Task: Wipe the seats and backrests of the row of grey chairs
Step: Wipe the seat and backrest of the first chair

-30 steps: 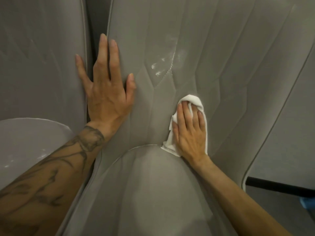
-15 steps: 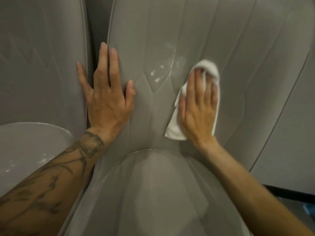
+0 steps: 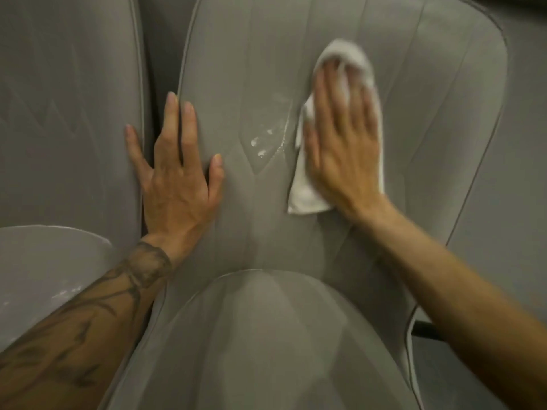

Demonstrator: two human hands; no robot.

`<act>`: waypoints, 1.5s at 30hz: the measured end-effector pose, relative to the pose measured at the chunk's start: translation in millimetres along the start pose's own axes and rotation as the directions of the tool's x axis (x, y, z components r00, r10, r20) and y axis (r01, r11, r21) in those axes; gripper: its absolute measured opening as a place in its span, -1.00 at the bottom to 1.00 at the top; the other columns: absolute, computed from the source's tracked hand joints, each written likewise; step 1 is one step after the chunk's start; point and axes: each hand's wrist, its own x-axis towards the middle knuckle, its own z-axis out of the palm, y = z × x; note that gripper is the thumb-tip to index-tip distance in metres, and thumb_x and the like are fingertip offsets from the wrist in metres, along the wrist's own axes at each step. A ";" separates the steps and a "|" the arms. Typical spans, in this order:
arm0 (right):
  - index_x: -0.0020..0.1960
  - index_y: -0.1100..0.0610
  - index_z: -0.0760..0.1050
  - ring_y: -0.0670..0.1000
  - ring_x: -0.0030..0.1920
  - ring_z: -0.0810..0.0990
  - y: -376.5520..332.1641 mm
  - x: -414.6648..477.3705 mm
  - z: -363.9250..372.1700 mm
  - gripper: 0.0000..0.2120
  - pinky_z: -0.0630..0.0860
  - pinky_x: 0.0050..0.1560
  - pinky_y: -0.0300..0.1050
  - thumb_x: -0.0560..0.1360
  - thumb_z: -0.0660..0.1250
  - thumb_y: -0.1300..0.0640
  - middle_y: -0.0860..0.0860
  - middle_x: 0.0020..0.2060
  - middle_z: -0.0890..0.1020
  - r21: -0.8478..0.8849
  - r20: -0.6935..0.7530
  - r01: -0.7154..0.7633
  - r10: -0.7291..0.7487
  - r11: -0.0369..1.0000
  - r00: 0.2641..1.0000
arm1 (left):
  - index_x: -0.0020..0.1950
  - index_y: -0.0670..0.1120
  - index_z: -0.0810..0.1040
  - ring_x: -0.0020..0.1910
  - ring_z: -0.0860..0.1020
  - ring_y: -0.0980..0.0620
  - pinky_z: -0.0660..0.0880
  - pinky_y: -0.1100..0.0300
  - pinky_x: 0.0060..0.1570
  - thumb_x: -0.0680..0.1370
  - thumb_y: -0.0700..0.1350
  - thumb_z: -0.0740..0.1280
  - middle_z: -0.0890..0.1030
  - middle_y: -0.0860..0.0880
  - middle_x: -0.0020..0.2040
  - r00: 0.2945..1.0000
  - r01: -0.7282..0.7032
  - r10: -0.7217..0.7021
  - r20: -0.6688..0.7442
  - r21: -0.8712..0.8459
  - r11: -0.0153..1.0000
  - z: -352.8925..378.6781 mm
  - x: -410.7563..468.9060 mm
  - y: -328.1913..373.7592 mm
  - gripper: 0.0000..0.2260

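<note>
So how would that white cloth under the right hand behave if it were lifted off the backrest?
The white cloth would probably go limp: it bunches around the right hand and creases. It looks thin, so likely light. Pressed flat on the backrest, it should slide rather than roll.

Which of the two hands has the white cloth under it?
The right hand. It presses the white cloth flat against the grey backrest. The left hand, on the tattooed arm, rests bare on the backrest's left edge.
</note>
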 end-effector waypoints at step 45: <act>0.68 0.14 -0.03 0.05 0.68 0.02 -92.4 -137.9 32.3 -0.38 -0.04 0.67 0.02 0.72 0.12 0.01 0.03 0.69 -0.02 0.221 0.159 0.111 -0.148 0.969 0.976 | 0.69 -0.17 0.13 0.67 0.14 -0.01 0.05 -0.36 0.59 0.71 0.02 0.10 0.19 -0.18 0.68 1.000 -0.016 0.016 -0.022 -0.009 1.000 1.9 -0.6 -4.4 -0.43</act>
